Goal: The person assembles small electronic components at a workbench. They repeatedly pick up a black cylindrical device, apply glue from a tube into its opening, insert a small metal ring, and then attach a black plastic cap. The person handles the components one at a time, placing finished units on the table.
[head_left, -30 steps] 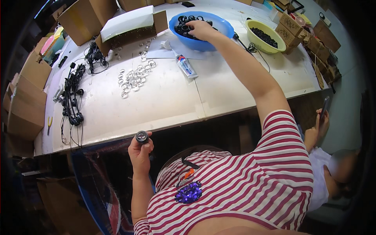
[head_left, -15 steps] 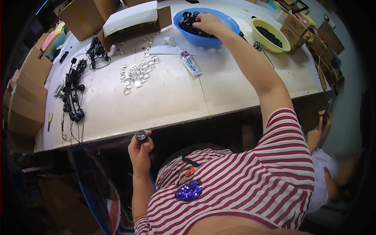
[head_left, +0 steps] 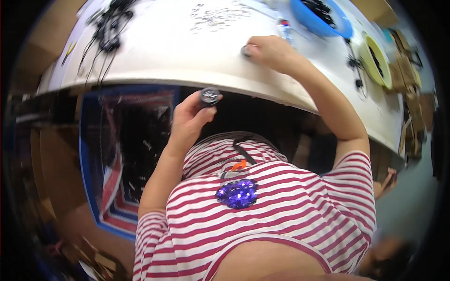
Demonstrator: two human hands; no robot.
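My left hand [head_left: 190, 117] is just off the table's front edge, its fingers wrapped round a short black cylinder [head_left: 209, 96] with a clear, glassy top facing up. Over the white table [head_left: 173, 56], my right hand [head_left: 273, 52] pinches a small dark round piece [head_left: 245, 50]; blur hides its exact kind. Past this hand lies a white and blue squeeze tube [head_left: 285, 30], partly covered by it. Many clear glass lenses [head_left: 220, 18] are spread farther back. A blue bowl [head_left: 344, 29] of black parts stands at the far right.
A yellow bowl [head_left: 383, 77] with black pieces is at the right, by a thin black cable [head_left: 358, 82]. Bundled black cables [head_left: 110, 35] and yellow-handled pliers [head_left: 70, 51] lie at the left. Below the edge is a blue-framed bin [head_left: 86, 187]. Another person's hand [head_left: 386, 182] shows at right.
My right hand has come out of the blue bowl toward the table's front, now with a dark round piece. The view has shifted; my left hand still holds the black cylinder.
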